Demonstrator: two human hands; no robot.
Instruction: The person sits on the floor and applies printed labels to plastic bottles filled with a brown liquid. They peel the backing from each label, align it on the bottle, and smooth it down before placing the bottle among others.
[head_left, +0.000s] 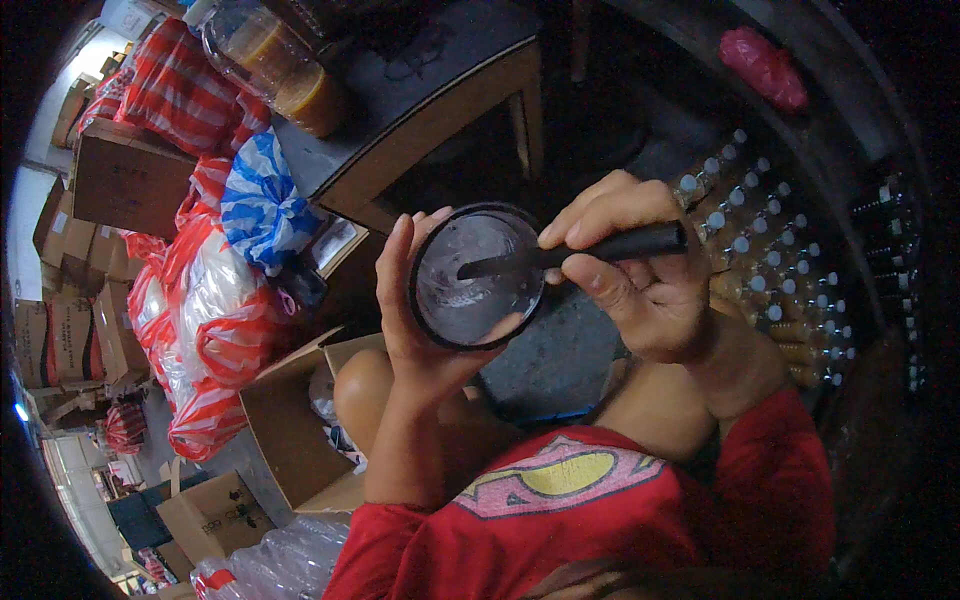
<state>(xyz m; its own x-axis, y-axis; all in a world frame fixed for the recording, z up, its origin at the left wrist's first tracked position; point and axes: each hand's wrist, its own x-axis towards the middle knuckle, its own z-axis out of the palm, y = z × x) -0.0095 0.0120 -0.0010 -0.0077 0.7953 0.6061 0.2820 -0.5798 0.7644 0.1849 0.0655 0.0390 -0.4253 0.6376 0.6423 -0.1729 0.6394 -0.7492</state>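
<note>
My left hand (401, 307) wraps around a round transparent container (442, 262) with a dark rim, its mouth tilted up towards me. Inside, the wall looks smeared or wet. Between thumb and fingers, my right hand (645, 292) grips a black-handled tool (637, 244). Its narrow dark end reaches over the rim into the mouth of the container. Whether that end is a brush or a spatula cannot be told, nor whether it touches the inside. Both hands are held above my lap, in front of my red shirt (555, 517).
A table (442, 124) carries a transparent jug (304, 97) of orange-brown liquid. Many capped bottles (759, 225) stand at the right, near a pink bag (765, 71). An open cardboard box (281, 435), red-striped bags (232, 330) and a blue-striped bag (266, 202) crowd the left.
</note>
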